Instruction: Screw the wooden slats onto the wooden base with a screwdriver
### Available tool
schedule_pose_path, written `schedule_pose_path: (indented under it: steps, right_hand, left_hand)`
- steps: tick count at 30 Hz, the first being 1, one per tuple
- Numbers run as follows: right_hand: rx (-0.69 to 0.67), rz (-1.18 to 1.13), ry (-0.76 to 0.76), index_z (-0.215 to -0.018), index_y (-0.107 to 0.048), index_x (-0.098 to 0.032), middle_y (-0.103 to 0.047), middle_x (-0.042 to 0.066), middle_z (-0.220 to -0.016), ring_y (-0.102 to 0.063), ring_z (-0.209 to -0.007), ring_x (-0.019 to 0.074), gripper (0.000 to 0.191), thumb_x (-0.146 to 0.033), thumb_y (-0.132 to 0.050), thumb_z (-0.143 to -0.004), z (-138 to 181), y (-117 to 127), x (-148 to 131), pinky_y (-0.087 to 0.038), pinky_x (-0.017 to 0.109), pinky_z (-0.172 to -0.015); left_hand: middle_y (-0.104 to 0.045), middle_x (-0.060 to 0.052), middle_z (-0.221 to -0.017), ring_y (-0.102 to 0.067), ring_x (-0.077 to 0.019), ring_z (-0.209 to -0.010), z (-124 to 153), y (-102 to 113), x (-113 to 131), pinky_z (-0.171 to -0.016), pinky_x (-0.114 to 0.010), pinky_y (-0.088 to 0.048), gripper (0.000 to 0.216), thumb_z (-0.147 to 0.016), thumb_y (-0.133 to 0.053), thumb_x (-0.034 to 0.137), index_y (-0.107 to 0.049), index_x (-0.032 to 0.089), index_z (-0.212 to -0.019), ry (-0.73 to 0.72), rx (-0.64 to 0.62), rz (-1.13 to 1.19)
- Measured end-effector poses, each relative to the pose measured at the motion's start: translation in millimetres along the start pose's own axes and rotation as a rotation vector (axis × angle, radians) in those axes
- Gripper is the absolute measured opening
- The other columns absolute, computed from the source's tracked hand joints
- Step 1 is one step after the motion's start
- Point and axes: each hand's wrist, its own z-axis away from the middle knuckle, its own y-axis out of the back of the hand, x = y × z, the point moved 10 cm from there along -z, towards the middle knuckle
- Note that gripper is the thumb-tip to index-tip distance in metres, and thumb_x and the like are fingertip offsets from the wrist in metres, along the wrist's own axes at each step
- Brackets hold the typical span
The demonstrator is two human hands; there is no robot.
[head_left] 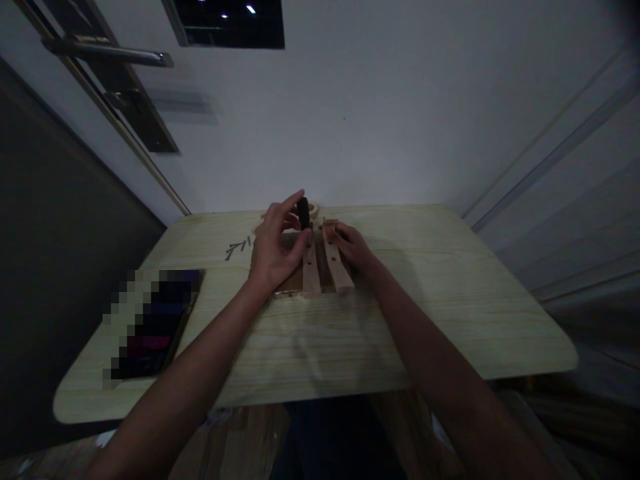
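Observation:
My left hand [276, 248] is closed around an upright tool with a black handle [303, 212], which looks like a screwdriver; its lower end is hidden. Below it lies a light wooden strip with holes [311, 275]. My right hand [351, 245] grips the far end of a second holed wooden strip [338, 265], a little to the right of the first. Both strips rest over a brown board or piece of cardboard [287, 280] on the table. Behind my left hand, a rounded wooden piece [313, 210] is partly visible.
Several screws [237, 247] lie left of the brown board. A dark phone or tablet [165, 320], partly pixelated, is at the table's left. The pale wooden table [450, 300] stands against a white door [400, 100] with a metal handle [115, 53].

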Motion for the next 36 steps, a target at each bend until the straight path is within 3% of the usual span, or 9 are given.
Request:
schedule_pose_path:
  steps: [6,13,26,32,36]
  right_hand:
    - [0.016,-0.003,0.010,-0.082,-0.063,-0.020,-0.062,0.004,-0.078,-0.056,-0.077,0.0195,0.061,-0.079,-0.050,-0.087,-0.7,0.6,0.9,-0.045,0.033,-0.071]
    - [0.013,-0.007,0.031,-0.083,-0.064,-0.018,-0.063,0.005,-0.079,-0.056,-0.077,0.0193,0.062,-0.078,-0.051,-0.086,-0.8,0.7,-3.2,-0.045,0.033,-0.073]
    - [-0.012,0.004,0.008,-0.083,-0.064,-0.019,-0.062,0.004,-0.080,-0.056,-0.076,0.0187,0.060,-0.077,-0.049,-0.089,0.1,-1.3,-3.7,-0.045,0.033,-0.072]
    - [0.004,-0.010,0.043,-0.081,-0.063,-0.020,-0.064,0.005,-0.080,-0.056,-0.079,0.0198,0.060,-0.078,-0.050,-0.088,-0.7,-0.5,-6.5,-0.045,0.033,-0.072]
    - [0.014,-0.007,0.031,-0.079,-0.062,-0.020,-0.062,0.004,-0.078,-0.055,-0.077,0.0191,0.060,-0.077,-0.050,-0.088,-0.5,0.0,-4.0,-0.044,0.033,-0.072]
  left_hand:
    - [-0.064,-0.006,-0.131,-0.067,-0.0173,-0.097,-0.8,-0.8,4.8,-0.087,-0.032,-0.057,0.051,-0.098,-0.059,0.044,-0.048,0.029,-0.145,-0.025,-0.033,-0.002]
    - [-0.064,-0.004,-0.123,-0.065,-0.0170,-0.095,-1.4,-1.1,-4.4,-0.081,-0.031,-0.056,0.056,-0.089,-0.071,0.047,-0.051,0.031,-0.139,-0.029,0.008,0.005]
    - [-0.069,-0.006,-0.120,-0.069,-0.0198,-0.100,1.5,-6.7,0.5,-0.092,-0.036,-0.057,0.056,-0.099,-0.057,0.042,-0.040,0.030,-0.151,0.028,-0.086,0.084]
    - [-0.065,-0.004,-0.122,-0.066,-0.0192,-0.096,-0.8,-2.3,-3.4,-0.084,-0.034,-0.057,0.059,-0.090,-0.071,0.048,-0.049,0.033,-0.143,-0.025,-0.009,-0.015]
    - [-0.065,-0.005,-0.120,-0.066,-0.0182,-0.092,-0.7,-2.1,-5.7,-0.086,-0.035,-0.057,0.059,-0.092,-0.068,0.049,-0.046,0.032,-0.145,-0.011,0.007,-0.002]
